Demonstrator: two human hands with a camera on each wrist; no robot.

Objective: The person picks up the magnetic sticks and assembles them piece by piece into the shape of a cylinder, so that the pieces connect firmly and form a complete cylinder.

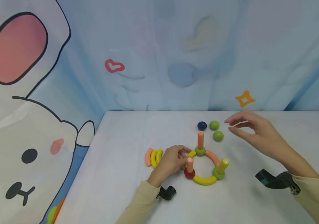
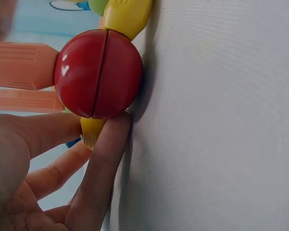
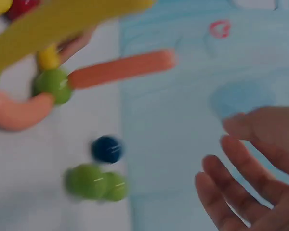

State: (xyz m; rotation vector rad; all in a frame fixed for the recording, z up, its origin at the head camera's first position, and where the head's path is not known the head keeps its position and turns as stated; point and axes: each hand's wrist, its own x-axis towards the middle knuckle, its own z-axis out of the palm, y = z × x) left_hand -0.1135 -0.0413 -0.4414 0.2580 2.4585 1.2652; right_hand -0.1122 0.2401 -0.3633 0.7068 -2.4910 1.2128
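A ring of curved sticks and balls lies on the white table, with three straight sticks standing up from its balls. My left hand [image 1: 170,161] is at the ring's left side. Its thumb and a finger pinch a yellow curved stick [image 2: 91,131], right beside the red ball [image 2: 98,74]. An orange upright stick [image 1: 189,165] rises from that ball. The ring's green balls [image 1: 200,151] carry an orange stick [image 1: 200,139] and a yellow stick [image 1: 222,166]. Raised over the table at the right, my right hand [image 1: 260,137] holds nothing, its fingers loosely bent.
Behind the ring lie a dark blue ball [image 1: 202,126] and two loose green balls [image 1: 218,136]. Left of my left hand are an orange curved stick [image 1: 148,157] and yellow curved sticks [image 1: 153,158]. A printed curtain [image 1: 159,62] hangs beyond the table's back edge.
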